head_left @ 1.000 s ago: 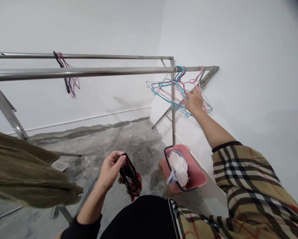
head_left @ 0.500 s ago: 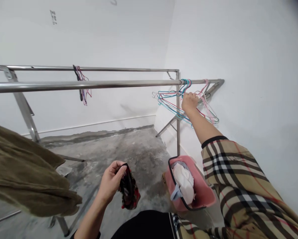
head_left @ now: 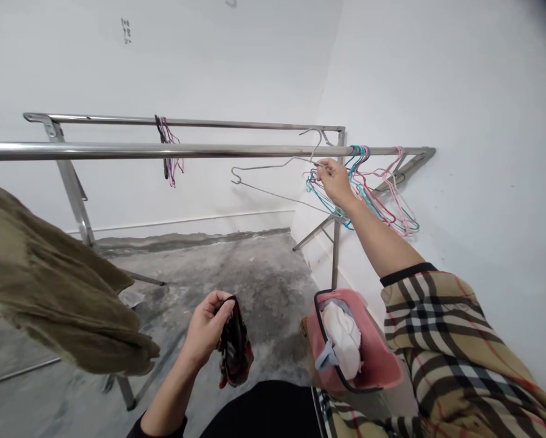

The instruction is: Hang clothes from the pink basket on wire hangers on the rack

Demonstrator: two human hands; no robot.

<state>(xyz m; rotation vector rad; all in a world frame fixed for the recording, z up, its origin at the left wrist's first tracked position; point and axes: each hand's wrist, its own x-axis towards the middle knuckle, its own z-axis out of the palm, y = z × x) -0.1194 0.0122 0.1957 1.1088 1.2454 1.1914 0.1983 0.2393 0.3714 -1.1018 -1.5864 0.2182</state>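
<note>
Between the thumb and fingers of my left hand hangs a small dark cloth with red patterning, folded so that its kind is unclear. My right hand pinches a grey wire clothes hanger just under its hook, in front of the steel rail. The hanger's body reaches out to the left; its right end is hidden by my hand and arm. Close beside my right hand, several blue, red and pink hangers hang bunched on the front rail.
A pink basket with white and pale blue cloth inside stands on the floor below my right arm. An olive garment hangs at the left. More hangers hang on the rear rail. White walls meet behind the rack.
My right hand has moved left from the bunched hangers, bringing a grey wire hanger away from them. My left hand still holds the dark cloth. The view has shifted slightly left.
</note>
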